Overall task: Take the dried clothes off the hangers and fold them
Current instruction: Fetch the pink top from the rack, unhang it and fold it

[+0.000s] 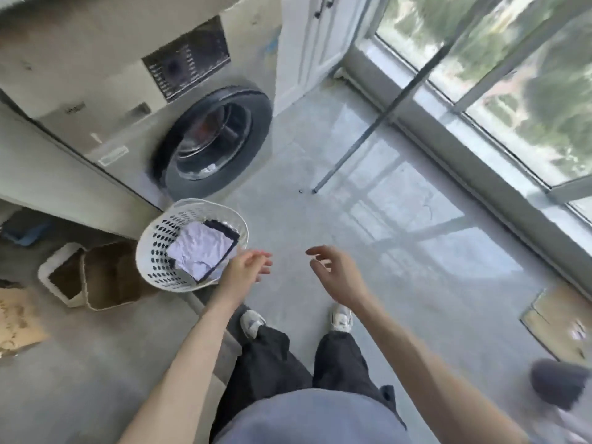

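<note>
Seen from above, two bare arms reaching forward over a pale grey floor (320, 203). On the near side of a white perforated laundry basket (153, 251), the left hand (248, 267): fingers straight and relaxed, wide, holding nothing, just beside the rim; touching it or not, cannot tell. Further right, well apart from the basket, the right hand (336, 274): fingers spread and lightly curved, wide, also holding nothing, above bare floor. Inside the basket, the folded clothes: a white garment (201, 251) lying flat and squared on top of a dark garment (224, 230), only the dark edge showing along the far and right sides. Behind the basket, a front-loading washing machine (128, 100) with a round dark door (214, 142), a black control panel (187, 59) carrying rows of small print, a brand mark and a front sticker (112, 155), all too blurred to read. Left of the basket, a brown bin (112, 277) touching a white bin (61, 274), and beyond them a sheet of cardboard (16, 318). Leaning across the middle, a slanted metal pole (378, 123), foot on the floor. Along the right side, a large window (512, 75) with greenery outside. Below the hands, dark trousers (272, 357) and two light sneakers (341, 317).
</note>
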